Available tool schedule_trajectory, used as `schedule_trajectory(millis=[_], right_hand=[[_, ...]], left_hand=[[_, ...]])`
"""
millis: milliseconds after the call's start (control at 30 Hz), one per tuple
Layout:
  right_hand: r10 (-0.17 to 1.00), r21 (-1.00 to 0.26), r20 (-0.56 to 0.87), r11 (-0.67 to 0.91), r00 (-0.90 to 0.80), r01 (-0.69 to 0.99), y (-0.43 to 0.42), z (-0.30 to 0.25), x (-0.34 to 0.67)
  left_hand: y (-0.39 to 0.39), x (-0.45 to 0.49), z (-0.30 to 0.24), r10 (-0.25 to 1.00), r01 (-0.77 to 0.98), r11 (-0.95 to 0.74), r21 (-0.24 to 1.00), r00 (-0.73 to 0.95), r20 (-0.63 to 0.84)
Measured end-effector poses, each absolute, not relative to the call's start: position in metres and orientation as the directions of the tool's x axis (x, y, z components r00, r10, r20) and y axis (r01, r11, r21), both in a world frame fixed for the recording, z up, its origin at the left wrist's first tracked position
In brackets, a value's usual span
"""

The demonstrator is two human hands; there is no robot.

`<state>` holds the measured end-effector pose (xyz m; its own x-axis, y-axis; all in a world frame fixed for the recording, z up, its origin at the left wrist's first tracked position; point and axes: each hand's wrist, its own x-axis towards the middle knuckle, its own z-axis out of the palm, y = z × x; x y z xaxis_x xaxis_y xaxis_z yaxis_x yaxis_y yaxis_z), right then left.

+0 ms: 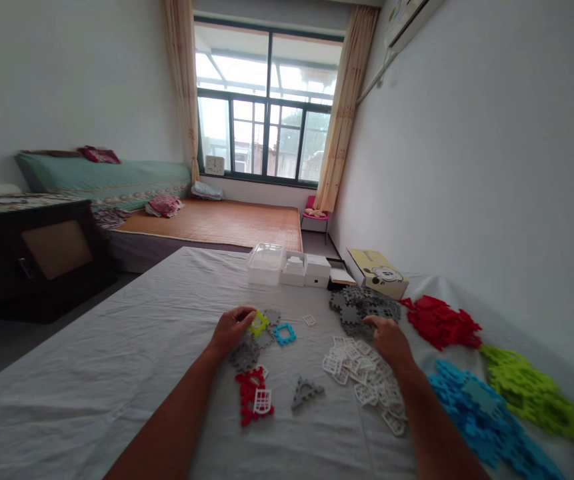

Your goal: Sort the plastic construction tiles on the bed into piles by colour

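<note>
My left hand has its fingers closed at the edge of a lime-green square frame piece with notched edges. That piece sits against grey interlocking tiles and beside a blue square frame. Over at the grey pile, my right hand has thumb and forefinger together at a lighter grey notched tile; its other fingers are curled. Nearer me lie a red notched frame with a white window-grid piece on it, and a grey triangular piece.
White window-grid pieces are heaped left of my right forearm. Red, lime and blue piles lie along the right. A clear plastic box, white boxes and a yellow cartoon box stand at the far edge.
</note>
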<state>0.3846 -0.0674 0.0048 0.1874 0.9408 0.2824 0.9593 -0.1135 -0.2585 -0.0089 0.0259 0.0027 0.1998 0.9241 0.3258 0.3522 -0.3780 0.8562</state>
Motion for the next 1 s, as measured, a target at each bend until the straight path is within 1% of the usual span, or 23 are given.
schedule_trajectory(millis=[67,133,233,267,333,400,467,533,600,667,733,767,800,867,933,1000], right_hand=[[0.965,-0.31,0.23,-0.05,0.126,0.949,-0.065,0.004,0.377],[0.975,-0.335,0.204,-0.011,0.084,0.942,-0.063,0.002,0.371],[0.957,-0.323,0.274,-0.004,0.097,0.947,-0.062,0.005,0.371],[0.944,-0.319,0.304,-0.026,0.128,0.947,-0.064,0.008,0.374],[0.915,-0.312,0.33,-0.129,0.234,0.941,-0.07,0.016,0.384],[0.893,-0.285,0.284,-0.27,0.35,0.92,-0.077,0.022,0.396],[0.886,-0.232,0.189,-0.379,0.424,0.896,-0.084,0.022,0.404],[0.889,-0.197,0.119,-0.415,0.442,0.888,-0.088,0.019,0.408],[0.898,-0.199,0.114,-0.399,0.425,0.895,-0.088,0.016,0.408],[0.903,-0.218,0.156,-0.364,0.401,0.905,-0.085,0.015,0.404],[0.89,-0.258,0.244,-0.322,0.384,0.911,-0.08,0.018,0.394],[0.882,-0.3,0.3,-0.275,0.364,0.913,-0.077,0.02,0.385],[0.875,-0.355,0.354,-0.202,0.331,0.913,-0.075,0.022,0.374],[0.878,-0.476,0.425,0.01,0.219,0.879,-0.073,0.026,0.345],[0.898,-0.576,0.433,0.207,0.081,0.79,-0.075,0.03,0.309],[0.91,-0.641,0.413,0.323,-0.041,0.696,-0.081,0.032,0.273]], left_hand=[[0.026,-0.009,0.003,0.921,0.361,-0.386,0.849,0.203,0.332],[0.026,-0.009,0.003,0.921,0.372,-0.386,0.844,0.204,0.332],[0.028,-0.009,0.002,0.924,0.378,-0.378,0.845,0.205,0.322],[0.028,-0.009,0.001,0.926,0.377,-0.375,0.847,0.203,0.319],[0.029,-0.009,0.0,0.927,0.375,-0.373,0.849,0.2,0.319],[0.029,-0.01,-0.001,0.924,0.378,-0.379,0.845,0.202,0.324],[0.03,-0.01,-0.002,0.922,0.385,-0.385,0.839,0.206,0.329],[0.031,-0.011,-0.003,0.92,0.383,-0.388,0.838,0.209,0.33],[0.031,-0.011,-0.003,0.919,0.377,-0.391,0.839,0.213,0.332],[0.03,-0.01,-0.002,0.918,0.368,-0.394,0.842,0.207,0.339],[0.027,-0.008,0.002,0.918,0.348,-0.394,0.851,0.198,0.345],[0.024,-0.007,0.005,0.918,0.33,-0.393,0.859,0.2,0.343],[0.021,-0.005,0.008,0.916,0.306,-0.392,0.868,0.216,0.337],[0.014,-0.001,0.016,0.911,0.248,-0.376,0.893,0.276,0.307],[0.005,0.004,0.023,0.898,0.181,-0.347,0.92,0.346,0.271],[-0.003,0.01,0.029,0.878,0.116,-0.301,0.947,0.42,0.228]])
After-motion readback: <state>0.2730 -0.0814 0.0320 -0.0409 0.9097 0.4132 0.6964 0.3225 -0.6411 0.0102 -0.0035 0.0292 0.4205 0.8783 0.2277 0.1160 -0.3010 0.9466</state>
